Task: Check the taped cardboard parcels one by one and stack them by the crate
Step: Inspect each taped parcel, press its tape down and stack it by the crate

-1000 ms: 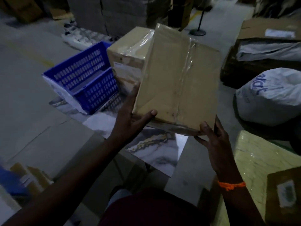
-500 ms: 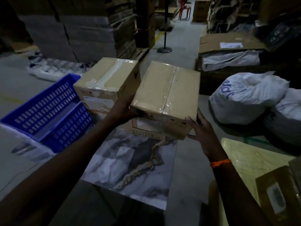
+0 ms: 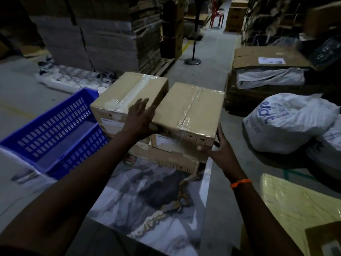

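On the marble sheet's far end we are setting a parcel on the stack, right of the crate. Right hand cups its near corner; left hand lies flat, fingers spread, on its left edge. Next, we let go squarely.

From my feed, two parcel stacks stand side by side: the left stack just right of the crate, the right-hand parcel topping, I think, two others, sacks well to the right.
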